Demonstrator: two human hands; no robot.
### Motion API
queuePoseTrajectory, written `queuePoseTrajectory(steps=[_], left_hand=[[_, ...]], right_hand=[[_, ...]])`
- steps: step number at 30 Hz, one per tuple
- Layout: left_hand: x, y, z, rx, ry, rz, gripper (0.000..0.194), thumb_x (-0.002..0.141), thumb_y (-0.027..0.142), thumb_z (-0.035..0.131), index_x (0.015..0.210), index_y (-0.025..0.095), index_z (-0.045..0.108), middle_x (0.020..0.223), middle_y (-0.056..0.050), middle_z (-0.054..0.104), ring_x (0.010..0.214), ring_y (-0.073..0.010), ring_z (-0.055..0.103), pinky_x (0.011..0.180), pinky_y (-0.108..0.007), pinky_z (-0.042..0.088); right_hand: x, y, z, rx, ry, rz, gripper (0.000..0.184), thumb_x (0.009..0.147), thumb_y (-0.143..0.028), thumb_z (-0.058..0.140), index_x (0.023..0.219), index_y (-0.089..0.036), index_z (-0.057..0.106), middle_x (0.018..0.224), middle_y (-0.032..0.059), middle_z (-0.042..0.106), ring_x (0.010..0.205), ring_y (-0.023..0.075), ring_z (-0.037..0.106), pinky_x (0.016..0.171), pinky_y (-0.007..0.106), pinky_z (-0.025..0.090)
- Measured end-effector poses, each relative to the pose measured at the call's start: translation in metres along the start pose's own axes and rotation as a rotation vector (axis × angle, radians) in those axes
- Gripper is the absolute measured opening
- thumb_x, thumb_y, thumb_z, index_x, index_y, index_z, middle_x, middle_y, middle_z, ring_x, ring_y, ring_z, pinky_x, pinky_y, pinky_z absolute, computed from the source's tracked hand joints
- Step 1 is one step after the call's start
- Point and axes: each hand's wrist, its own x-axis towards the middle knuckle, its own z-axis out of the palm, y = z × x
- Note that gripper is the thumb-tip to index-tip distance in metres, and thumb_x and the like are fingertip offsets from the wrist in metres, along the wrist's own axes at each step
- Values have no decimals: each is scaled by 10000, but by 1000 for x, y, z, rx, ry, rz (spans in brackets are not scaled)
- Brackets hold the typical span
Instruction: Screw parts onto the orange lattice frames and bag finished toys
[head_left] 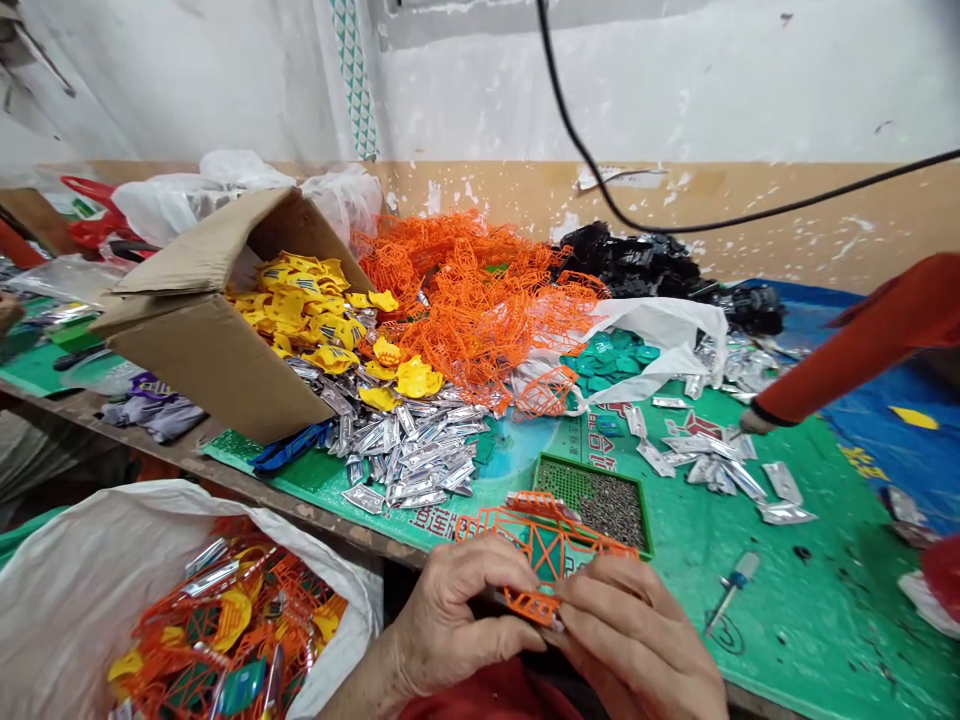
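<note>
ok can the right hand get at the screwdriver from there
Probably yes: the right hand is close to the screwdriver, and only green mat lies between them. It would likely have to let go of the orange frame first.

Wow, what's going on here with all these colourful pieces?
A person holds an orange plastic lattice piece in their left hand and right hand, above a green mat. Beside it sits a green tray of small dark bits. Behind lie heaps of orange lattice and silver pieces, and a cardboard box of yellow pieces.
</note>
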Motion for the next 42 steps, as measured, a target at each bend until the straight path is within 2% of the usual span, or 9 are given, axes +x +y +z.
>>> queuePoseTrajectory(steps=[6,10,14,23,25,29,33,37,42], left_hand=[[0,0,-1,78,-28,53,188,827,357,682,898,183,688,755,-77,724,706,-168,669,682,-279,541],[0,-1,-2,114,-40,56,170,834,341,677,888,180,680,745,-68,716,696,-156,661,670,-263,539],[-1,-2,-3,148,-56,48,163,847,333,661,883,175,680,734,-65,710,684,-150,656,668,-263,538],[1,0,-4,196,-82,75,85,822,153,668,905,171,664,754,-60,704,704,-150,656,668,-245,539],[0,0,-1,236,-40,75,187,795,108,684,966,177,655,816,-61,701,761,-155,663,708,-248,549],[-4,-1,6,303,150,58,421,793,51,649,1166,231,575,1087,-85,639,892,-146,653,675,-195,562],[-4,1,8,446,246,130,318,804,36,613,1054,231,587,996,-47,641,876,-135,656,734,-207,568],[-5,3,5,523,270,180,251,812,29,591,983,213,587,928,-40,661,860,-132,669,777,-212,562],[-9,2,2,472,217,215,287,810,-1,575,1014,202,587,916,-50,670,840,-131,678,753,-204,566]], right_hand=[[-7,0,0,26,-41,46,239,791,-76,676,982,-219,673,739,19,754,658,150,690,544,233,583],[-9,2,1,32,-39,63,303,784,-90,691,1048,-235,661,754,13,758,667,157,700,591,266,596],[-4,0,1,36,-22,52,212,797,-102,681,975,-213,656,727,23,748,642,152,684,603,277,577],[5,0,6,-44,-23,29,108,890,-140,563,955,-173,642,758,46,720,706,146,631,655,284,535],[0,3,8,-66,-4,53,97,893,-148,564,946,-170,642,770,50,719,739,152,628,670,286,528],[-12,8,13,-115,63,88,127,876,-119,572,972,-168,640,817,58,726,831,172,633,752,321,521],[-20,10,19,-123,106,78,175,840,-89,592,989,-153,657,844,78,733,859,190,638,756,337,521],[-22,10,22,-125,123,67,235,835,-93,596,1037,-191,665,846,61,743,842,198,653,718,344,534],[-22,10,24,-123,157,71,228,853,-143,602,1054,-219,677,827,39,741,819,190,659,702,328,535]])
